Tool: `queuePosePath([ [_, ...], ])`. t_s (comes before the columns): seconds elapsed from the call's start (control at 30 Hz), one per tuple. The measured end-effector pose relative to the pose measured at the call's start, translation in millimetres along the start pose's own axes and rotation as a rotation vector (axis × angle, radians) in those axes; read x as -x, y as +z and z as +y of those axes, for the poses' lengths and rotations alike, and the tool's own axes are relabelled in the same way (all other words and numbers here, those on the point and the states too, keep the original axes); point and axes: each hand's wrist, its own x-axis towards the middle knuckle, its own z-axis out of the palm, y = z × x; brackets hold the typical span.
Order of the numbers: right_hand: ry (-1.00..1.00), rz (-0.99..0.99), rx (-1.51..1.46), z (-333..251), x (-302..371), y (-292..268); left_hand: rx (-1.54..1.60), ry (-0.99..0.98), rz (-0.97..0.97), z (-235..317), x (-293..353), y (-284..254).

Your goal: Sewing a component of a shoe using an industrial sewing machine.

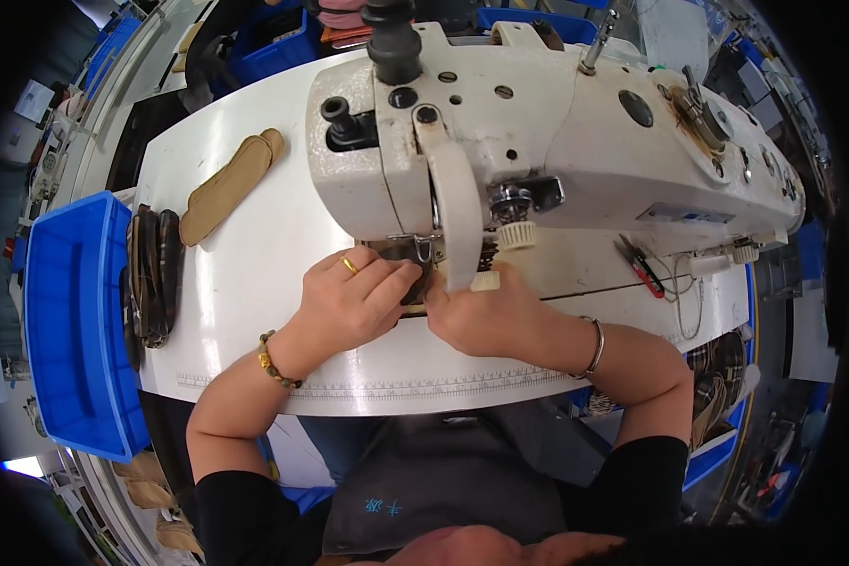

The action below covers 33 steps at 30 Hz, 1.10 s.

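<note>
Pinching the dark piece (pixel 417 289), the left hand (pixel 349 292) has a closed grip on its left side, just below the head of the machine (pixel 557 132). The right hand (pixel 481 307) sits close on the piece's other side; its fingertips are partly hidden, so whether that grip is clenched or merely resting cannot be told. The piece, low under the machine at the tabletop (pixel 255 302), looks like cloth: probably light, soft and hard to break, but apt to pucker or slide on the smooth white surface if pushed from one point. Fingertips spread flat along both outer edges, clear of the machine's needle area, should hold it best. Left of the machine lie a tan sole (pixel 226 189) and a plaid stack (pixel 156 274), perhaps similarly bendy.
</note>
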Motion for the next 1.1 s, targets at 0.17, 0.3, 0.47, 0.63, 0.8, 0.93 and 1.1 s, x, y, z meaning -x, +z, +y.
queuePosePath([
  [0.17, 0.031, 0.210, -0.053, 11, -6, 5, 0.060, -0.097, -0.020, -4, -2, 0],
  [0.3, -0.015, 0.275, 0.057, 10, -9, 4, 0.019, -0.032, 0.087, -2, -6, 4],
  [0.47, -0.067, 0.296, 0.127, 9, -10, 5, 0.016, -0.143, -0.034, -1, 1, 2],
  [0.63, -0.082, 0.323, 0.072, 10, -6, 13, 0.062, -0.102, -0.117, -1, -5, -7],
  [0.8, -0.097, 0.248, 0.101, 14, 1, 13, 0.363, -0.232, -0.148, 0, -12, -23],
  [0.93, -0.135, 0.099, 0.198, 10, 7, 6, 0.396, -0.322, -0.241, -1, -6, -15],
  [1.1, -0.094, 0.156, 0.063, 2, 2, 7, 0.363, -0.292, -0.271, -1, 1, -7],
])
